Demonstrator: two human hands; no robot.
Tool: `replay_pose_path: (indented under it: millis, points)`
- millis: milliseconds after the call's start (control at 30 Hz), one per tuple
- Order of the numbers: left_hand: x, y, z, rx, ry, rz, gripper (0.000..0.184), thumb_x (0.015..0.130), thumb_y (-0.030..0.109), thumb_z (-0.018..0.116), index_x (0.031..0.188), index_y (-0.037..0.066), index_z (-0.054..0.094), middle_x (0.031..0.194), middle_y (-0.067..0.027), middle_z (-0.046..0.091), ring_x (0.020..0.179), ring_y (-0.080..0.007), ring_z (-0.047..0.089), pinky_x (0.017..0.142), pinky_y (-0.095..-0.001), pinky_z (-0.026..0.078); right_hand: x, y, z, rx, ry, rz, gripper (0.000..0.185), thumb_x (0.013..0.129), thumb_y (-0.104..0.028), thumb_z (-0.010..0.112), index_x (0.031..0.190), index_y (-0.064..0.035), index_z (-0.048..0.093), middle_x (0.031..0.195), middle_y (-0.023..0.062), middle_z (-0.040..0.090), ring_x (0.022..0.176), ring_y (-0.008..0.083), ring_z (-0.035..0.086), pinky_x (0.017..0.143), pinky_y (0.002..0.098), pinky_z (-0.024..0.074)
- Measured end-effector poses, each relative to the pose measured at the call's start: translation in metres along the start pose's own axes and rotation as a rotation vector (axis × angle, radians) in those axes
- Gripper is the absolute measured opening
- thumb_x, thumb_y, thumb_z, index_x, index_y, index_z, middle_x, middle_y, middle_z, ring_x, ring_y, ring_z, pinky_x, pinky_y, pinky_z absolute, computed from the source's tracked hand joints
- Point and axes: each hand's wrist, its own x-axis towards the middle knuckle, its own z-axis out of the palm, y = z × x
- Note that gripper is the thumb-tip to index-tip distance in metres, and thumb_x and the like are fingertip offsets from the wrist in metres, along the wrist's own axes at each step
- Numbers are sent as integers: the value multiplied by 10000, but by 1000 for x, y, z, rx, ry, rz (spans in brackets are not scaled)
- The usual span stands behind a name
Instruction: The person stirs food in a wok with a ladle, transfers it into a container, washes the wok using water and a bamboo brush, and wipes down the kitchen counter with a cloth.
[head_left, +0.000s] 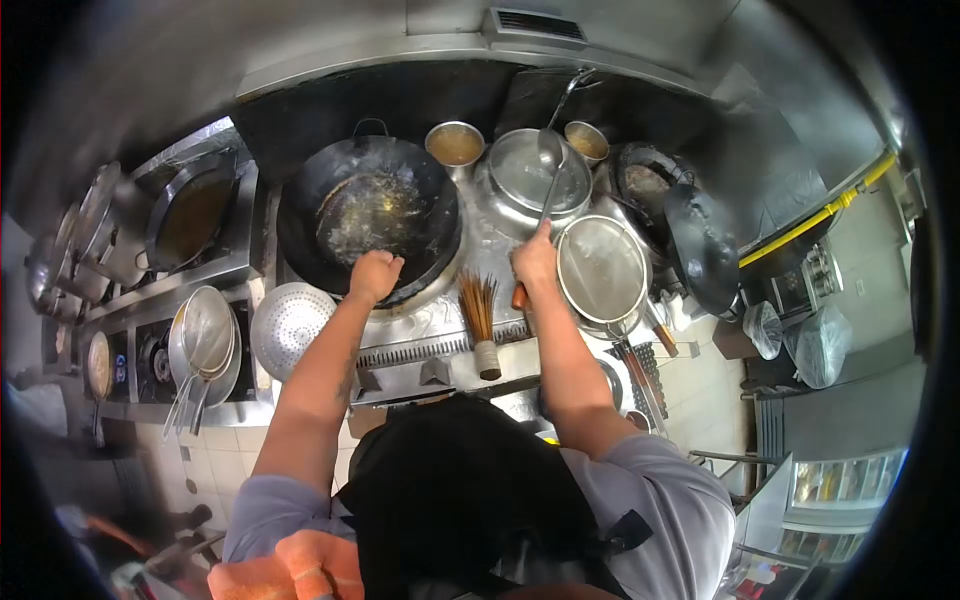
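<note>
My left hand (376,275) is closed at the near rim of a large black wok (400,190), whose inside looks wet and shiny; whatever it grips there is too hidden to make out. My right hand (535,258) is wrapped round the handle of a metal ladle (550,150), whose bowl is over a round steel pot (525,185) with a mesh strainer on it. A brown bristle brush (479,310) lies between my forearms. Just right of my right hand rests a large round strainer (602,270).
Two metal bowls (455,144) (587,140) of brownish liquid stand behind. A perforated pan (293,330) and stacked strainers (208,335) are at left, beside another wok (190,220). At right, a dark wok (700,250) leans near a yellow pipe (820,212).
</note>
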Motion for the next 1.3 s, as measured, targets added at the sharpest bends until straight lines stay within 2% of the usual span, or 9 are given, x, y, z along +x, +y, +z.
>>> replay_pose_path:
  millis: [100,167,233,400,533,633,733,800,1300]
  points:
    - [-10,-9,13,-79,98,28,314,949,344,698,884,42,751,975,-210,755,961,-422,723,907,-498,568,38,-1,9,804,-220,268,689,923,-18,584,1579,19,378,824,179,691,587,319,655,562,493,539]
    - [-17,-4,8,-311,86,13,204,938,266,710,934,66,747,982,-203,758,960,-407,728,896,-476,578,48,-4,-20,1603,-488,585,96,1020,-21,521,947,-74,490,680,19,488,490,106,435,419,266,343]
    - [-13,-12,15,-289,42,-8,179,914,218,757,1016,72,769,986,-158,784,941,-327,759,880,-411,586,53,16,-32,1973,-871,795,213,1044,-98,537,845,-60,471,667,23,487,492,99,447,428,232,371]
    - [24,-17,18,-203,-322,-21,263,894,278,782,1041,60,788,1073,-143,793,1034,-291,746,928,-385,574,-24,-30,-121,1797,-815,562,106,1071,-26,524,1165,-59,488,820,62,534,562,90,485,429,219,381]
    - [49,31,20,-1060,-354,-278,485,980,457,712,1345,140,666,1353,-100,667,1187,-319,649,925,-519,569,-78,-66,-165,1607,-818,548,239,1076,-52,540,1313,-64,510,821,40,530,518,53,443,390,196,367]
    - [76,66,17,-1209,-194,-333,515,1048,527,603,1315,90,658,1188,-86,719,940,-177,685,742,-365,591,-109,-70,-174,1549,-931,576,348,1072,-47,544,1415,-84,496,822,38,521,525,42,444,361,194,344]
    - [97,53,11,-1132,-157,-372,488,1076,433,556,1274,4,678,1078,-186,756,860,-272,712,797,-414,608,-134,-46,-164,1506,-1080,515,521,1051,-33,574,1540,-158,446,816,28,518,512,56,433,363,203,325]
    - [106,23,23,-461,363,-94,416,1034,307,558,1095,-71,721,1051,-312,749,927,-425,743,867,-502,597,-152,-26,-146,1415,-1143,432,589,1037,-63,617,1577,-186,415,805,23,523,489,69,413,380,219,317]
    - [31,46,-130,-401,785,-192,264,1005,168,549,1136,-49,624,916,-345,722,895,-539,717,815,-591,574,28,-278,46,626,-1099,-291,216,857,-168,798,754,-46,652,616,49,586,456,156,524,410,329,409]
